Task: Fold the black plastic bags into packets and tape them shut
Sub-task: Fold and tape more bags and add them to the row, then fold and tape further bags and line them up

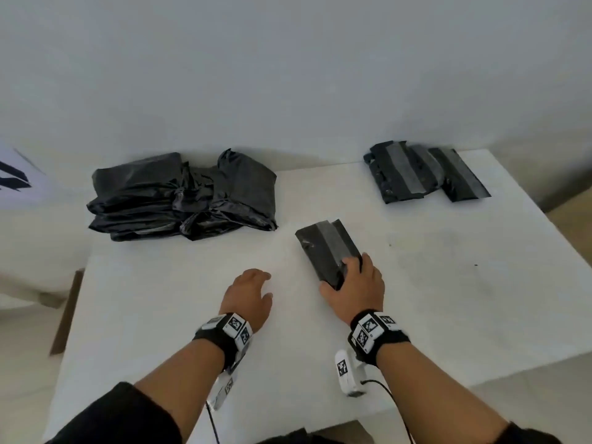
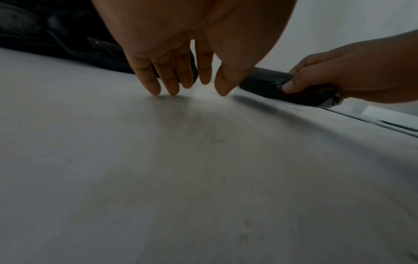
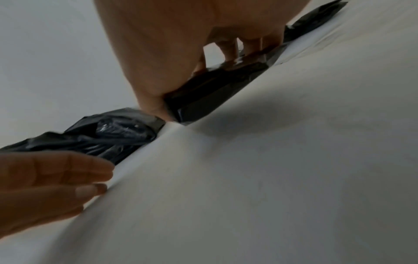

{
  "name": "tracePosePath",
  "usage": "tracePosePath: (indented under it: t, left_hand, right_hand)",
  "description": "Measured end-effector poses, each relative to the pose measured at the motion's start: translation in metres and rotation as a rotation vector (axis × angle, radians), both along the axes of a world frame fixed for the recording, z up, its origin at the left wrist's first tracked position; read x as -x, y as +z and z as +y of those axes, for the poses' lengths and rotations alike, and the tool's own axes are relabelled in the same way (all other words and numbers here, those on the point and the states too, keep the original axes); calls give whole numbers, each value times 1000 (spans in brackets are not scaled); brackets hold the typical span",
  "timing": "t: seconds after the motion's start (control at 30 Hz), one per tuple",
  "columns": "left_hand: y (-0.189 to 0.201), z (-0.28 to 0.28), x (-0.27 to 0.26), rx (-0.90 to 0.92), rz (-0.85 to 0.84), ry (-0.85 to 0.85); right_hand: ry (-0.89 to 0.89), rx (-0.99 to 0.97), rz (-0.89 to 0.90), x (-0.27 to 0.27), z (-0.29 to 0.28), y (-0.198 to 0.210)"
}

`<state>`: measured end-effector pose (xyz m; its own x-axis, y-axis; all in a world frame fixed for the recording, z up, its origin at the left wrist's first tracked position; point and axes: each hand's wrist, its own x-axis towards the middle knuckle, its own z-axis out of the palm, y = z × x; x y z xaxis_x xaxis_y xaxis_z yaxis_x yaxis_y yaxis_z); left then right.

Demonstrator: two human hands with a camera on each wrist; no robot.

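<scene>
We are looking down at a white surface (image 1: pixel 416 283) that is running up against a plain pale grey wall (image 1: pixel 288 59). Soft, even light is falling across the surface, and a few small dark specks (image 1: pixel 475 265) are showing on its right part. Past its right edge, a strip of tan floor (image 1: pixel 573 219) is showing. To the left, a brown board (image 1: pixel 65 312) is leaning by the surface's edge, and a white sheet with black marks (image 1: pixel 16 177) is lying beyond it.
</scene>
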<state>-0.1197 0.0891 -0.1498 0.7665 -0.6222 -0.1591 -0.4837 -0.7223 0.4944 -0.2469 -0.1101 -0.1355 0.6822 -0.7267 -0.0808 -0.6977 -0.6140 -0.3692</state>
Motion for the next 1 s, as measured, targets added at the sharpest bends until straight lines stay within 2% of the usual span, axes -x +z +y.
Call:
tracePosePath:
  t: [0.13,0.3,0.43,0.5,0.67,0.8,1.0]
  left_hand:
    - [-3,-36,0,-15,-12,-28]
    - [-5,-76,-5,-31,-39,-43]
    - [-6,-107,-12,-54,-81,-44]
    - [-8,-119,-16,-67,-110,-58]
    - [-13,-141,-21,-126,-170,-101]
    - [-21,-142,-19,-298,-119,-157]
    - [-30,-138,-21,-329,-71,-182]
  right_hand:
    - [-51,-6,92,-15,-47,-2]
    - [16,-13,118,-35,-83,-11]
    - [135,183,-47,-38,-88,-11]
    - [238,220,-79,-32,-86,-13]
    - [342,186,88,-37,-98,-22]
    - [350,89,237,-68,-129,-19]
    - [335,11,354,-110,-167,-15]
